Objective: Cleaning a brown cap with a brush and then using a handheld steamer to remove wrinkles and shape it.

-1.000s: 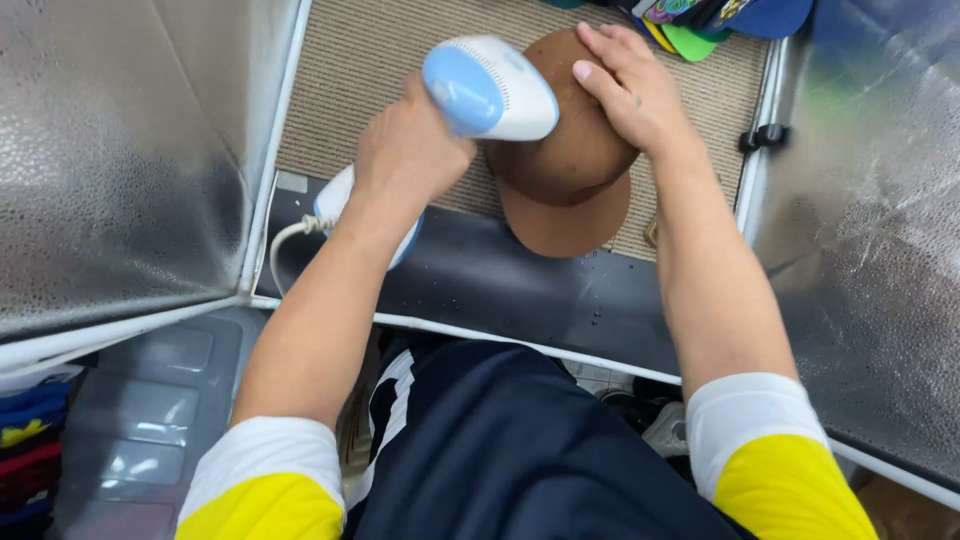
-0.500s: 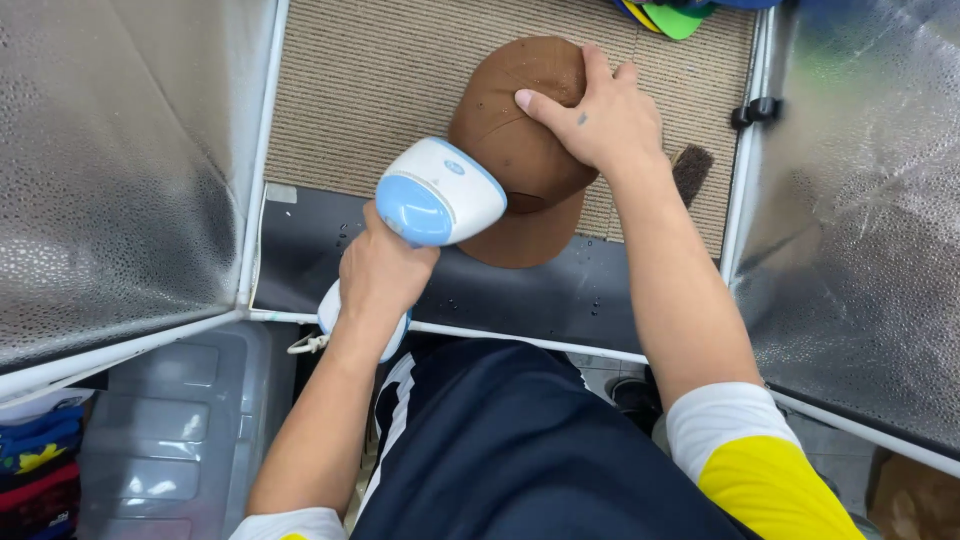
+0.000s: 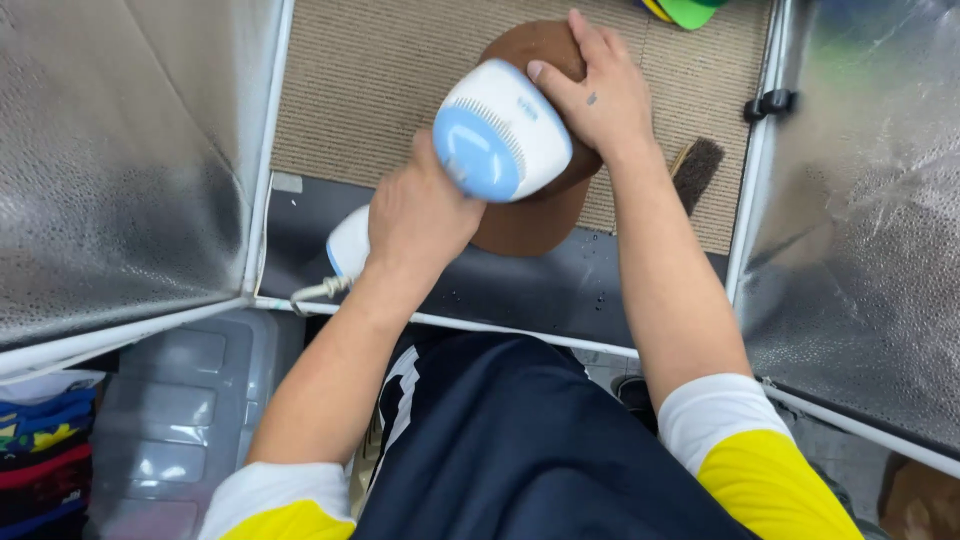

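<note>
I see my right hand [image 3: 600,100] pressing the soft brown fabric cap [image 3: 530,215] on the tabletop; left hand [image 3: 420,215], beside its brim, grasps the smooth white-and-blue handheld steamer [image 3: 500,130]. The cap looks light, best held by its crown.

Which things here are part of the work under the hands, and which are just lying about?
In use:
- left hand gripping the white and blue handheld steamer
- right hand pressing on the brown cap
- beige mat under the cap

Lying about:
- brush by the right forearm
- green and yellow caps at the top edge
- clear plastic bin
- folded clothes, lower left
</note>
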